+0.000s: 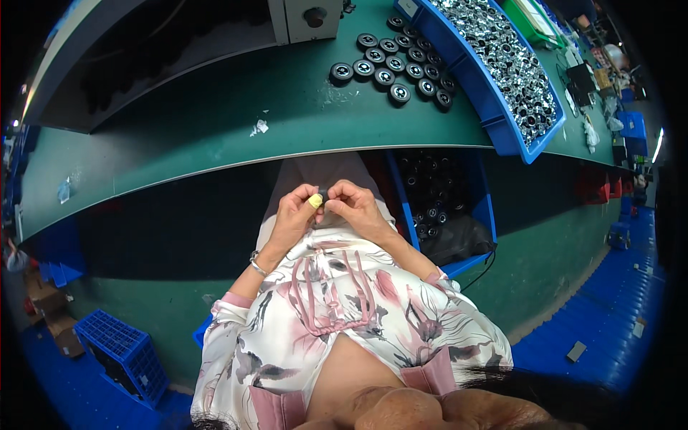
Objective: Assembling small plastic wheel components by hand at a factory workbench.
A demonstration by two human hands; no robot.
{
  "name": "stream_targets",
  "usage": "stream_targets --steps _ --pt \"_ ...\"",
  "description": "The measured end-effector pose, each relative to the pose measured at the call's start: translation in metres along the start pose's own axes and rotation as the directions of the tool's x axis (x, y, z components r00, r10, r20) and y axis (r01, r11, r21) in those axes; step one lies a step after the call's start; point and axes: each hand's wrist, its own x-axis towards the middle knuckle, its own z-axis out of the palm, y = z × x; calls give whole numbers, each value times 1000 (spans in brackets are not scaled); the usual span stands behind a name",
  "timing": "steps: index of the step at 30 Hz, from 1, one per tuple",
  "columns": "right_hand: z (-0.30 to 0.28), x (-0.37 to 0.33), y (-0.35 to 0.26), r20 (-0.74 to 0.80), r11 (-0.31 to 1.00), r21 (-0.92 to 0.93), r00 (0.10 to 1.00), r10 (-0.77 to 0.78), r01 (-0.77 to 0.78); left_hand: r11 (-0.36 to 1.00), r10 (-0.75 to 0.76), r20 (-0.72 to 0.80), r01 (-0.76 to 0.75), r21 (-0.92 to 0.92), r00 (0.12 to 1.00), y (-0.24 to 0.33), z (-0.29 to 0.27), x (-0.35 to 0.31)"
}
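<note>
Close together over my lap, below the bench edge, both hands are closed at the fingertips. Between them shows a small black part [324, 194], mostly covered by the fingers, so its full shape is hidden. My left hand [292, 215] pinches it from the left; a yellow wrap [315, 201] covers the thumb tip. From the right, my right hand [358, 213] grips it with thumb and bent fingers. Beyond them on the green bench lie several black wheels [399, 93] with silvery centres.
A blue bin [527, 147] full of shiny silver parts stands on the bench [301, 132] at right. Under the bench edge, right of my lap, a blue crate [486, 215] holds dark wheels. A grey machine housing [312, 21] stands at the far left.
</note>
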Motion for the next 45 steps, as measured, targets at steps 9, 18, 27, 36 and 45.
stream_targets --steps 9,18,27,36,45 --pt "-7 2 5 26 962 265 998 58 -63 977 59 -41 -49 209 997 4 11 -2" --pt "-8 9 1 -236 995 93 970 54 -32 930 155 -51 -128 344 987 11 11 3" --pt "-1 2 6 -92 845 514 970 226 -148 859 338 -128 -250 446 932 -3 20 5" --pt "-8 1 12 -17 944 295 987 157 -145 885 218 -54 -174 432 974 1 9 2" --pt "-4 3 7 -31 968 215 990 141 -131 948 166 -94 -133 291 982 -5 0 2"
